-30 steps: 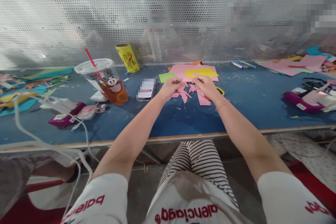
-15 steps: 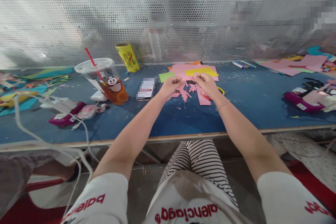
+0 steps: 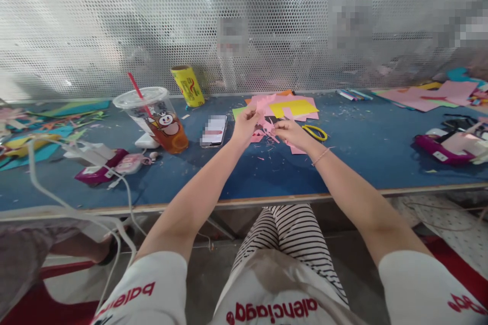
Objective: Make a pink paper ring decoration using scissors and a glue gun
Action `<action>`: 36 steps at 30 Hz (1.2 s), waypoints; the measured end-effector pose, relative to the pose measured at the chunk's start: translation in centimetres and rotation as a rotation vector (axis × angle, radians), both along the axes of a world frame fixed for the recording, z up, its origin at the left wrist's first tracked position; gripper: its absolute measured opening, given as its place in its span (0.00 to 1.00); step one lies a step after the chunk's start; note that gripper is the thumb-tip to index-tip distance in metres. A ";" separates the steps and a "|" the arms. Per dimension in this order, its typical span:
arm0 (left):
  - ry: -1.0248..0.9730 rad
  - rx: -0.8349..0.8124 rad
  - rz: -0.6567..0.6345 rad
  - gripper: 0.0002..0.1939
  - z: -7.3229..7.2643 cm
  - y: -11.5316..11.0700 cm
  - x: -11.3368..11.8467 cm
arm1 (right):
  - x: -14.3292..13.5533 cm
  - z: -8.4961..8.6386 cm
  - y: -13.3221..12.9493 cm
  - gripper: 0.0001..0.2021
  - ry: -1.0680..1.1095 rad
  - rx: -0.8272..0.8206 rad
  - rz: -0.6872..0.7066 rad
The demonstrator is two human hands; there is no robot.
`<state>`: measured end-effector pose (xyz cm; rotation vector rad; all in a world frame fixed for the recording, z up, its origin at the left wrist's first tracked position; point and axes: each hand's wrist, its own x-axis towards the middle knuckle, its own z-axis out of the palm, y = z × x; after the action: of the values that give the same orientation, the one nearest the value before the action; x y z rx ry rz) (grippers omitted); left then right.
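Note:
My left hand [image 3: 247,123] is closed in a pinch on a thin cut piece of pink paper [image 3: 264,105], raised over the table. Close beside it on the right, my right hand [image 3: 292,133] has its fingertips pressed together at a pink paper scrap [image 3: 270,128]; the fingers partly cover it. Behind both hands, a yellow paper sheet [image 3: 301,107] lies on pink sheets [image 3: 311,102]. Yellow-handled scissors [image 3: 317,133] rest right of my right hand. Small pink clippings are scattered below the hands.
A phone [image 3: 214,130], a cup of drink with a red straw [image 3: 168,129] and a yellow tube [image 3: 188,86] stand or lie to the left. Purple power strips [image 3: 99,171] with cables sit at both sides. Markers [image 3: 353,95] lie near the perforated metal screen [image 3: 267,25].
My left hand has lifted a pink paper piece upward. My right hand has moved slightly left and down, and more of the scissors' yellow handle shows. The view has shifted slightly.

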<state>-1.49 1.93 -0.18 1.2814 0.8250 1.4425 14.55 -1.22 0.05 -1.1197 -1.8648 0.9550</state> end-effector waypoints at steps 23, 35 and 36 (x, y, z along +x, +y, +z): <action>0.111 0.145 0.095 0.08 1.6 1.4 -2.2 | 0.2 -0.5 0.6 0.11 -0.161 0.105 -0.009; -0.041 0.067 0.081 0.06 1.6 1.2 -2.2 | 0.4 -0.5 0.6 0.10 -0.137 0.092 -0.030; -0.040 0.061 0.087 0.06 1.6 1.2 -2.1 | 0.4 -0.4 0.5 0.10 -0.133 0.092 -0.031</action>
<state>-3.63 3.08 1.41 1.2716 0.8246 1.5684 14.90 -0.71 -0.36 -1.1771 -1.9706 0.7853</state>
